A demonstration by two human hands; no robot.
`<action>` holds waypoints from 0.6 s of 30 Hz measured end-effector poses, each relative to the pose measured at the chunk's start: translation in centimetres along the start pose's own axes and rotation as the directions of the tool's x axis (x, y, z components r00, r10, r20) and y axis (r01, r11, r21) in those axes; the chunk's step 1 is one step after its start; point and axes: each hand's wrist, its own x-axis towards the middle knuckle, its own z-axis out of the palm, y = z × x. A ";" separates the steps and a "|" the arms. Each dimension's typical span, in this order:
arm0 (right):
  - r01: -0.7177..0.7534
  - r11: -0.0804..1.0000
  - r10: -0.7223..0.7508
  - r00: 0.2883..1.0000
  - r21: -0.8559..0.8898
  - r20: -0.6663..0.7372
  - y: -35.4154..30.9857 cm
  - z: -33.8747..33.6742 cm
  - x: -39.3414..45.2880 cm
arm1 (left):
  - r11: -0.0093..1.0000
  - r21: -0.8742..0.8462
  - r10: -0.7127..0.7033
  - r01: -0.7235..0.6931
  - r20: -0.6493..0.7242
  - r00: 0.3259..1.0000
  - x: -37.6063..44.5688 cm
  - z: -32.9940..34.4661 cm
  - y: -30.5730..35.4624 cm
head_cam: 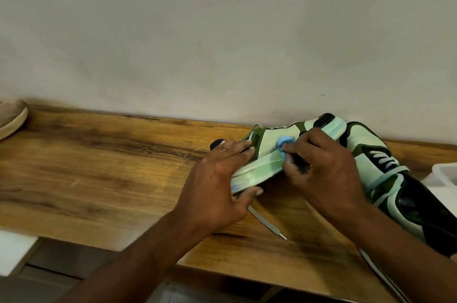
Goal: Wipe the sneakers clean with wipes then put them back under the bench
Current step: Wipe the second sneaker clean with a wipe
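Wooden bench [103, 174] fills my view, its grain running along the grey wall [222, 30], and I place everything else against it. At the bench's far left end, against the wall, I see the edge of a tan shoe [11, 118]. Toward the bench's right part, my left hand [217, 186] grips a pale green and olive sneaker [269, 151] at its heel end, fingers curled over the upper and thumb under the sole, so the sneaker is tipped on its side just above the wood. A loose lace [267, 222] trails from it onto the bench top. My right hand [324, 169] pinches a small balled blue wipe [284, 143] and presses it against the sneaker's side panel. Further right, a second sneaker [385, 179] of the same colours lies on the bench beside the wall, partly behind my right forearm. At the bench's right end I can see part of a white container [445, 174].
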 end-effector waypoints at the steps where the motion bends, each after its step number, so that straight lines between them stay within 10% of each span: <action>1: 0.019 0.999 -0.020 1.000 0.039 0.020 -0.6 0.4 -0.3 | 1.000 -0.002 -0.004 0.004 0.001 1.000 0.0 0.0 0.0; 18: 0.132 0.969 -0.164 0.976 0.209 0.146 -3.0 0.8 -1.3 | 1.000 0.023 -0.007 0.006 0.050 0.999 0.2 -0.8 0.1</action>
